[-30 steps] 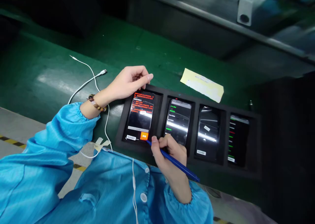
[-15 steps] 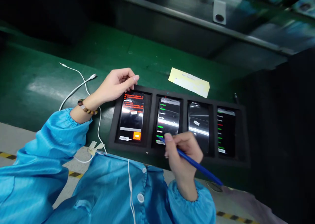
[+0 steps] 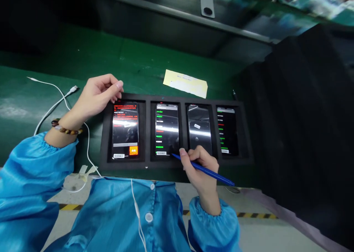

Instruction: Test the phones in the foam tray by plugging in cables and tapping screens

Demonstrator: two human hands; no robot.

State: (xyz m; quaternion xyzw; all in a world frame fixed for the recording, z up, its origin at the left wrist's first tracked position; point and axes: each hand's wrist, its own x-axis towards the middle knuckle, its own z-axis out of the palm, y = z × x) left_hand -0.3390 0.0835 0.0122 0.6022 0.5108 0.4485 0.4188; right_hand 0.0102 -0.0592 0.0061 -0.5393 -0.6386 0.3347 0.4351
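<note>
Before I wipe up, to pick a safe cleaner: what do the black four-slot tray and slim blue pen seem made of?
The black four-slot tray looks like matte foam, from its dull rim, though plastic is possible. The slim blue pen seems smooth, hard plastic: evenly coloured, straight, faintly glossy.

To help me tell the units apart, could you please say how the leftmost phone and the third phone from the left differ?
The leftmost phone shows red writing and an orange button; the third phone looks dark, with reflections. The right hand hides part of the third phone's lower end, but not the leftmost phone. Both lie face up in the black tray.
</note>
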